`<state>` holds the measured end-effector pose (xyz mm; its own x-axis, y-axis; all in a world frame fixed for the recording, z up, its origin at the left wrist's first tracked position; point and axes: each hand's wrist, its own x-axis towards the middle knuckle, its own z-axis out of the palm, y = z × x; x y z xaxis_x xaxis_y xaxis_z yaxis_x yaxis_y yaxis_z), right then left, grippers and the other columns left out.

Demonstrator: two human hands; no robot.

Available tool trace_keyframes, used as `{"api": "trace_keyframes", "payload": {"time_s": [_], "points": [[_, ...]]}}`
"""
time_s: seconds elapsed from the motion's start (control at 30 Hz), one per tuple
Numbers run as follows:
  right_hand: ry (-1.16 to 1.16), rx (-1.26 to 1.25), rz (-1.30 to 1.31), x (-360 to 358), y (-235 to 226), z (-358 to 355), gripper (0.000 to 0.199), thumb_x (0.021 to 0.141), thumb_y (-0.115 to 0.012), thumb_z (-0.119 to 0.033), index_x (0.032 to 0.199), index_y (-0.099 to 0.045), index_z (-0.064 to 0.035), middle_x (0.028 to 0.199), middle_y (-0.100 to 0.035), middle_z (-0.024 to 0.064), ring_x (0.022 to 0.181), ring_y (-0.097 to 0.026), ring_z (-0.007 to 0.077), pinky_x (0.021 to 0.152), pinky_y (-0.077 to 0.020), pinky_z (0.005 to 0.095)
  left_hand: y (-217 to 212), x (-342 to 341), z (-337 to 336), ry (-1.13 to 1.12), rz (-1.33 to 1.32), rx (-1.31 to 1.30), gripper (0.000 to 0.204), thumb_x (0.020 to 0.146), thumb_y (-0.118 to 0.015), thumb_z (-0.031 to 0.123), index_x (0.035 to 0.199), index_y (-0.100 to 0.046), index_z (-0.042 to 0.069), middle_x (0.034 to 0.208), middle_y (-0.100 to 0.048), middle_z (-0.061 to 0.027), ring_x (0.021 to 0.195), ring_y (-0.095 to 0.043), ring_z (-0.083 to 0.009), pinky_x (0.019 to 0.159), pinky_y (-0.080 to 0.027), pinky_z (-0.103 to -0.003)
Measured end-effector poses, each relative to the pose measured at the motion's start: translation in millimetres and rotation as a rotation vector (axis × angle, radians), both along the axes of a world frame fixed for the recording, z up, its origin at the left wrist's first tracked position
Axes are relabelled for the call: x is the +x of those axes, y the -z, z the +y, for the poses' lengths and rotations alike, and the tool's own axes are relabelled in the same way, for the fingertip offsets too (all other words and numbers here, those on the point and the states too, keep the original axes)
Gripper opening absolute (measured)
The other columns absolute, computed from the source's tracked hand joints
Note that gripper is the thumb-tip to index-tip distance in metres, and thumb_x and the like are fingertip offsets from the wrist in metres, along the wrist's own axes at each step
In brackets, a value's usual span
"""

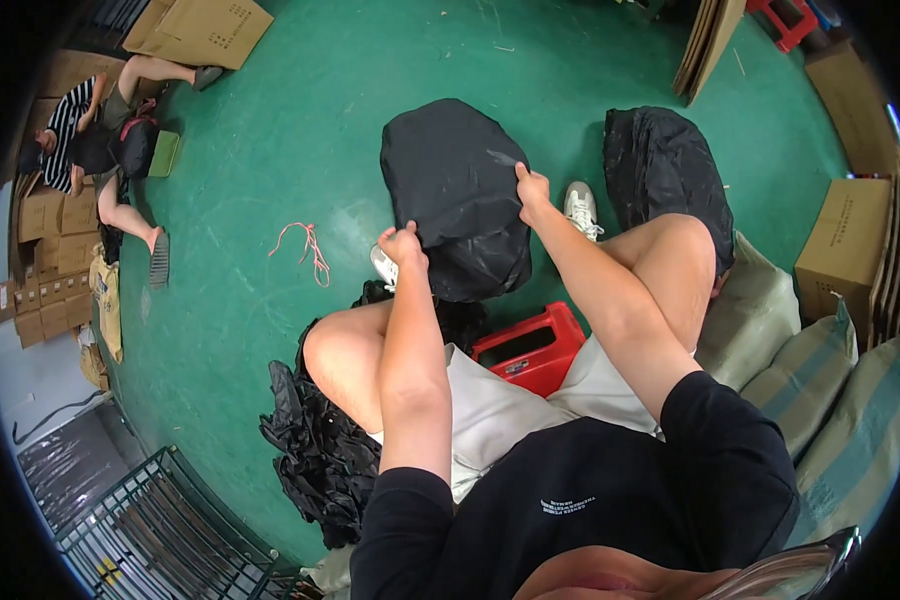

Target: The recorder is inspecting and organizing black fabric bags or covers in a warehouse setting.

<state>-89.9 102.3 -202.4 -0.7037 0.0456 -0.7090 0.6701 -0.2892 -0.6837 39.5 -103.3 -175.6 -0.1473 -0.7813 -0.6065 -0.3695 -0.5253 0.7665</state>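
A rounded black fabric cover (445, 165) is stretched out in front of me between my knees, its upper face fairly smooth and its lower part folded. My left hand (403, 243) is closed on its near left edge. On the right edge, my right hand (533, 190) grips the same cloth, with the thumb on top. Beyond my right knee lies another rounded black fabric piece (660, 165). A heap of crumpled black fabric (320, 440) rests beside my left leg.
Below my lap shows a red plastic stool (540, 350). Pink string (315, 255) lies on the green floor (270, 150). Stuffed woven sacks (810, 375) and a cardboard box (842, 235) stand at the right. Another person (85, 130) sits at the far left near stacked cartons (65, 215).
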Motion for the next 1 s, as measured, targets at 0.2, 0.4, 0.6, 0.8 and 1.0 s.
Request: {"api": "trace_keyframes", "payload": {"time_s": [0.2, 0.4, 0.6, 0.8, 1.0], "points": [[-0.167, 0.415, 0.084, 46.9, -8.3, 23.9, 0.038, 0.093, -0.061, -0.033, 0.106, -0.069, 0.0027, 0.102, -0.069, 0.0157, 0.093, -0.065, 0.0241, 0.084, -0.0478, 0.0373, 6.0, 44.9, 21.7, 0.076, 0.006, -0.132, 0.057, 0.073, -0.076, -0.005, 0.117, -0.041, 0.007, 0.105, -0.053, -0.0100, 0.094, -0.051, -0.0197, 0.088, -0.042, -0.032], [-0.257, 0.510, -0.060, 72.0, -19.1, 39.9, 0.043, 0.092, -0.064, -0.034, 0.120, -0.062, -0.0012, 0.113, -0.065, 0.0153, 0.106, -0.061, 0.0259, 0.086, -0.0492, 0.0400, -2.5, 52.0, 19.5, 0.180, 0.014, -0.156, 0.056, 0.077, -0.078, 0.006, 0.122, -0.044, 0.004, 0.107, -0.056, -0.0089, 0.093, -0.054, -0.0181, 0.081, -0.044, -0.032], [-0.320, 0.361, 0.026, 94.2, -31.8, 30.2, 0.030, 0.094, -0.060, -0.033, 0.092, -0.065, -0.0029, 0.074, -0.061, 0.0035, 0.060, -0.056, 0.0152, 0.051, -0.0460, 0.0297, -5.5, 65.2, 20.8, 0.238, 0.063, 0.148, 0.051, 0.086, -0.072, 0.021, 0.126, -0.048, 0.002, 0.115, -0.059, -0.0098, 0.090, -0.059, -0.0188, 0.062, -0.048, -0.035], [-0.369, 0.486, 0.161, 105.7, -24.3, 33.8, 0.045, 0.083, -0.070, -0.034, 0.099, -0.064, 0.0072, 0.091, -0.068, 0.0190, 0.084, -0.065, 0.0312, 0.076, -0.0491, 0.0407, -8.3, 63.4, 21.3, 0.360, 0.122, 0.158, 0.032, 0.086, -0.073, 0.025, 0.101, -0.055, 0.003, 0.077, -0.062, -0.0034, 0.058, -0.059, -0.0169, 0.046, -0.043, -0.025], [-0.596, 0.605, 0.129, 126.0, -44.5, 31.0, 0.045, 0.084, -0.067, -0.037, 0.090, -0.064, 0.0070, 0.099, -0.065, 0.0267, 0.097, -0.062, 0.0391, 0.084, -0.0469, 0.0427, -15.7, 73.9, 37.3, 0.374, 0.180, 0.265, 0.027, 0.086, -0.073, 0.023, 0.087, -0.053, 0.006, 0.068, -0.057, -0.0027, 0.047, -0.053, -0.0151, 0.041, -0.038, -0.025]]}}
